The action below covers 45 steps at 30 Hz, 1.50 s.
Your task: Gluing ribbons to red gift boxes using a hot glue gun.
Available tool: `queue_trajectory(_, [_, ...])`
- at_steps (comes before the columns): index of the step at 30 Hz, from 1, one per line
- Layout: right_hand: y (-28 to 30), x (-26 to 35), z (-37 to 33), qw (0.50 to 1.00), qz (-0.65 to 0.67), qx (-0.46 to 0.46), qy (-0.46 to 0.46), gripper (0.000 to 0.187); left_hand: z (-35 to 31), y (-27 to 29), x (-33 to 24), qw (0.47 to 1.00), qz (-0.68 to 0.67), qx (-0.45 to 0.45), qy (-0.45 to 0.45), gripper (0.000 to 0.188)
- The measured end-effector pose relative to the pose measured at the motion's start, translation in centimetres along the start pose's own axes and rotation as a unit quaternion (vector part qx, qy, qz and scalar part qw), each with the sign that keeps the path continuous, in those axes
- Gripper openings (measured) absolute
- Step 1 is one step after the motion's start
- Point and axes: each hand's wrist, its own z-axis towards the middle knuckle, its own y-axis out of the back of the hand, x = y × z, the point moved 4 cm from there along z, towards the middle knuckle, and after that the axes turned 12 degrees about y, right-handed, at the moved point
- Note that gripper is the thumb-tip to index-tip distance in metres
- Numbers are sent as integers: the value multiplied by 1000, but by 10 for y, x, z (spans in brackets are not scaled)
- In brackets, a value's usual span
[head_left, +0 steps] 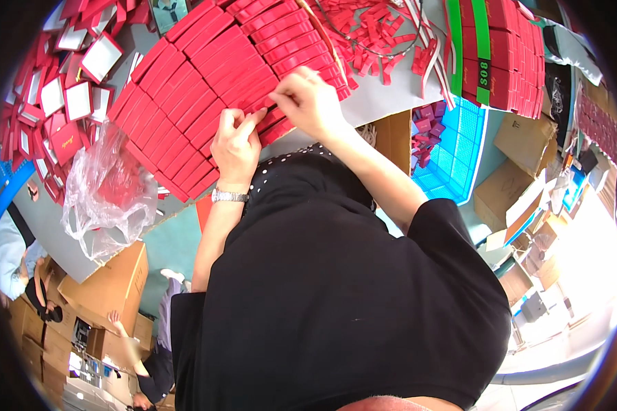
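A large block of red boxes point(199, 75) stands in tight rows on the table in front of me. At its near edge, my left hand point(236, 145), with a metal watch on the wrist, has thumb and index finger pinched together. Close on its right, my right hand point(310, 103) is also pinched, its fingers curled over the boxes. What lies between the fingertips is small, red and partly hidden, and I cannot make out its kind. Beyond the block, many loose red strips point(373, 41) are scattered on the grey table point(384, 96).
Loose red boxes with white insides point(75, 99) heap at the left, beside a clear plastic bag point(113, 212). At right are a strapped red box stack point(511, 61), a blue crate point(463, 154) and cardboard boxes point(514, 185). Other people point(154, 363) appear at lower left.
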Motion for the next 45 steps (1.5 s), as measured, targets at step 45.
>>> queue_trajectory(45, [-16,-5,35,957,141,237,-91,14,-16,25,18,999,-38,14,31,39])
